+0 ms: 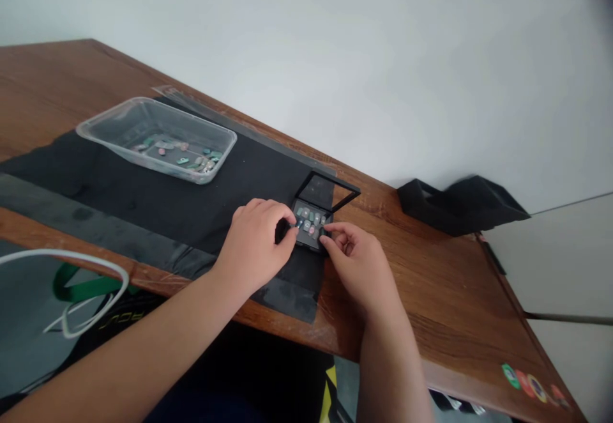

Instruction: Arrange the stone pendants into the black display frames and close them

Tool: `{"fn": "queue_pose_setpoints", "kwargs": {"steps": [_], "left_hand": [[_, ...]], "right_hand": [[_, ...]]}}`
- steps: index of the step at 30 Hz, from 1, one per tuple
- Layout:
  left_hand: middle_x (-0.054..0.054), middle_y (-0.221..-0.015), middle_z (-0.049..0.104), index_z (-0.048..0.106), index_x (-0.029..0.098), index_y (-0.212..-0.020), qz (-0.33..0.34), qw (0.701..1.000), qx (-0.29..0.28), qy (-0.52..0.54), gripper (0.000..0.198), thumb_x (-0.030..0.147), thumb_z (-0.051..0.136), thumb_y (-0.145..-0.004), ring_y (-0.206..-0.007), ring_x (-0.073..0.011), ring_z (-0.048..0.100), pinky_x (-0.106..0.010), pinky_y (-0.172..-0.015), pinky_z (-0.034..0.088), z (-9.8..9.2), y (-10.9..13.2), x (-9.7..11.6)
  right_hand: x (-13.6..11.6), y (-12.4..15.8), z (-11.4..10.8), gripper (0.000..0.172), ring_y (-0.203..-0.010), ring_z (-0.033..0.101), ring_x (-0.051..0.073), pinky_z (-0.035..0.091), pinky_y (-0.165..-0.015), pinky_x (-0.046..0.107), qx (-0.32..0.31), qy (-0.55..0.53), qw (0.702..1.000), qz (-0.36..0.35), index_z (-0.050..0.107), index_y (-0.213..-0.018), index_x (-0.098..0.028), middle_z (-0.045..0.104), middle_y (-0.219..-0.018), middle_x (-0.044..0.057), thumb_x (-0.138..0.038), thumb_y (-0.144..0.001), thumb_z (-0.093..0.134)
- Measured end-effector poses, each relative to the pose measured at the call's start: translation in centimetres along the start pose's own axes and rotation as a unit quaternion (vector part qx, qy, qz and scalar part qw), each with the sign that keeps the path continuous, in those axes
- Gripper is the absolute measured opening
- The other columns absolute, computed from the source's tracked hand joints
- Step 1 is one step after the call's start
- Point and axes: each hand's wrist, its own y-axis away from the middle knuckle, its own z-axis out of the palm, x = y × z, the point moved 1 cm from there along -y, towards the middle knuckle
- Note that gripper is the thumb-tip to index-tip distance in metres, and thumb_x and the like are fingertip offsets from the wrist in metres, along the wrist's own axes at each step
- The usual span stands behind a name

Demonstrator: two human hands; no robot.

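Directly between both hands (258, 244) (360, 263): black case (307, 240).

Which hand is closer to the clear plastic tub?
The left. The left hand is at the left side of the small black case, to the right of the tub and nearer the viewer; the right hand is across the case, farther away.

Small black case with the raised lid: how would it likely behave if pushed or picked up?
The case looks shallow and low, so it would probably slide rather than tip. Its lid stands open, so it might swing if bumped. The small pieces sitting inside could shift if it tilts.
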Motion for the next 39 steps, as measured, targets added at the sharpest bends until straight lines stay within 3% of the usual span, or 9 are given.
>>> {"fn": "queue_pose_setpoints", "kwargs": {"steps": [15, 25, 29, 34, 37, 39], "left_hand": [[-0.005, -0.099, 0.072, 0.066, 0.023, -0.091, -0.004, 1.000, 0.002, 0.012, 0.004, 0.023, 0.064, -0.088, -0.098, -0.0268, 0.062, -0.044, -0.087, 0.045, -0.2, 0.2, 0.2], [-0.004, -0.101, 0.071, 0.063, 0.022, -0.099, -0.025, 0.999, 0.005, 0.028, 0.010, 0.022, 0.063, -0.089, -0.096, -0.0272, 0.063, -0.047, -0.089, 0.045, -0.6, 0.4, 0.6], [-0.005, -0.102, 0.071, 0.063, 0.021, -0.100, -0.026, 0.999, 0.005, 0.031, 0.011, 0.022, 0.062, -0.090, -0.094, -0.0270, 0.064, -0.048, -0.089, 0.046, -0.6, 0.4, 0.6], [-0.006, -0.101, 0.070, 0.061, 0.021, -0.102, -0.004, 0.998, 0.047, 0.051, 0.012, 0.019, 0.060, -0.090, -0.096, -0.0256, 0.064, -0.044, -0.090, 0.049, -0.2, 0.7, 0.6], [-0.007, -0.105, 0.070, 0.060, 0.020, -0.106, 0.014, 0.995, 0.078, 0.055, 0.016, 0.019, 0.058, -0.090, -0.099, -0.0246, 0.063, -0.041, -0.092, 0.049, -1.3, 0.8, 0.8], [-0.006, -0.106, 0.069, 0.061, 0.021, -0.110, 0.012, 0.997, 0.069, 0.039, 0.020, 0.024, 0.059, -0.090, -0.096, -0.0243, 0.063, -0.041, -0.089, 0.050, -3.2, 0.6, 0.9]], "right_hand": [[0.4, -0.2, 0.0, 0.024, -0.057, 0.054, 0.016, 0.040, -0.057, 0.027, -0.002, 0.004, 1.000, -0.011, 0.075, -0.103, -0.021, 0.055, -0.061, -0.003, -0.037, -0.090, 0.062], [0.4, -0.2, -0.2, 0.024, -0.063, 0.061, 0.018, 0.044, -0.061, 0.029, 0.045, 0.002, 0.999, -0.021, 0.079, -0.101, -0.024, 0.072, -0.071, 0.002, -0.038, -0.089, 0.062], [0.1, -0.2, -0.3, 0.025, -0.060, 0.057, 0.018, 0.041, -0.059, 0.028, 0.071, -0.002, 0.997, -0.026, 0.081, -0.098, -0.024, 0.068, -0.066, 0.001, -0.039, -0.088, 0.065], [-0.3, -0.4, -0.2, 0.020, -0.055, 0.051, 0.016, 0.037, -0.056, 0.027, 0.039, 0.035, 0.998, -0.029, 0.078, -0.093, -0.024, 0.055, -0.057, -0.003, -0.039, -0.087, 0.065], [-0.1, -0.3, -0.1, 0.020, -0.055, 0.050, 0.015, 0.036, -0.055, 0.026, 0.026, 0.033, 0.999, -0.035, 0.077, -0.093, -0.025, 0.053, -0.058, -0.004, -0.039, -0.086, 0.065], [0.2, -0.3, -0.1, 0.021, -0.055, 0.050, 0.015, 0.036, -0.055, 0.026, 0.031, 0.017, 0.999, -0.034, 0.075, -0.095, -0.025, 0.053, -0.059, -0.005, -0.040, -0.085, 0.066]]}}
